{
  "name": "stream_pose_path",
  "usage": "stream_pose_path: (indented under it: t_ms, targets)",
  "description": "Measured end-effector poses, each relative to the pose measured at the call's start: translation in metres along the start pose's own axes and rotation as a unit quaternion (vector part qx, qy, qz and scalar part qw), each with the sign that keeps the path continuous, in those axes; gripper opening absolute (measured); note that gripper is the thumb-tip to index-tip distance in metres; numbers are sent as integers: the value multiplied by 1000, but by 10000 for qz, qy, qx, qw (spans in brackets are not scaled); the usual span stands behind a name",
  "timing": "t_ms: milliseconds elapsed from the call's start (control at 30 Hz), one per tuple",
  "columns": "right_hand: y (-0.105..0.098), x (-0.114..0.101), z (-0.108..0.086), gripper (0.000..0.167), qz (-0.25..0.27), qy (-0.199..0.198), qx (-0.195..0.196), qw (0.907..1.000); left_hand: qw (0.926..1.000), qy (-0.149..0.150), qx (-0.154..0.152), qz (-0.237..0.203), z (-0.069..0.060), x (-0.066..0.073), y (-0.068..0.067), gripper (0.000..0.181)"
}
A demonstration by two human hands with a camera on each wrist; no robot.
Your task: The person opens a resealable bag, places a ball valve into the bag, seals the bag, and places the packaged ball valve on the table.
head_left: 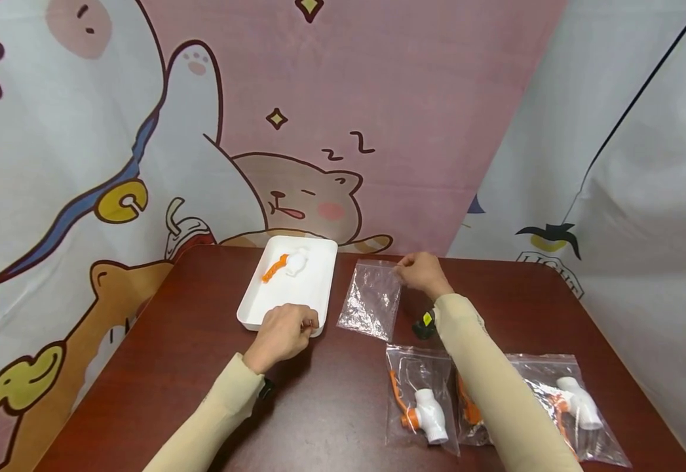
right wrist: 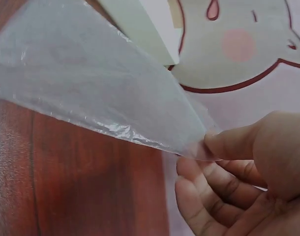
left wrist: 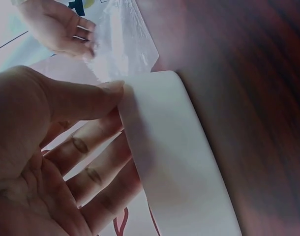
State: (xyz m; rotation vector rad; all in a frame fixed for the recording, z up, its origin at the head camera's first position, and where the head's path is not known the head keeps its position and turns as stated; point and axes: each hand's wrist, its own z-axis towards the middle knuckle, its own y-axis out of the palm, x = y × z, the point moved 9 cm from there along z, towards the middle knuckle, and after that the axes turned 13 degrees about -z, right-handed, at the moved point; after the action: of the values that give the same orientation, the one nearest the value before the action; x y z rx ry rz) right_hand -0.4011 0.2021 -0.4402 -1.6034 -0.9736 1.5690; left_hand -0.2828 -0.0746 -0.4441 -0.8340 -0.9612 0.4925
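My left hand [head_left: 284, 332] pinches the near right rim of a white tray [head_left: 254, 308] between thumb and fingers. In the left wrist view the tray's outer wall [left wrist: 174, 147] fills the middle. Inside the tray lie a white plastic valve body [head_left: 297, 261] and an orange handle [head_left: 274, 269]. To the right of the tray, my right hand [head_left: 424, 272] pinches the top corner of a clear zip bag [head_left: 371, 300], which holds nothing visible. The right wrist view has this bag [right wrist: 101, 83] stretching left from thumb and fingertips, with part of it raised off the table.
Several clear bags lie at the front right of the brown table [head_left: 319, 419]. One bagged white valve [head_left: 431, 416] has an orange handle; another bagged valve [head_left: 581, 403] is further right. My right forearm partly covers the bag between them. A cartoon curtain [head_left: 407, 131] hangs behind the table.
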Motion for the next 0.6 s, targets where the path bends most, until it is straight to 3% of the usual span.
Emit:
stream_pose_path:
  t_ms: [300,600]
  targets:
    - [-28,-17,-22,21,441,-518,178,9975,9999,-84,-43,-79,0,1,0,21]
    - [-55,-26,-50,20,684,-621,467,9946,9991,-178,-319,-207,3,1,4,17]
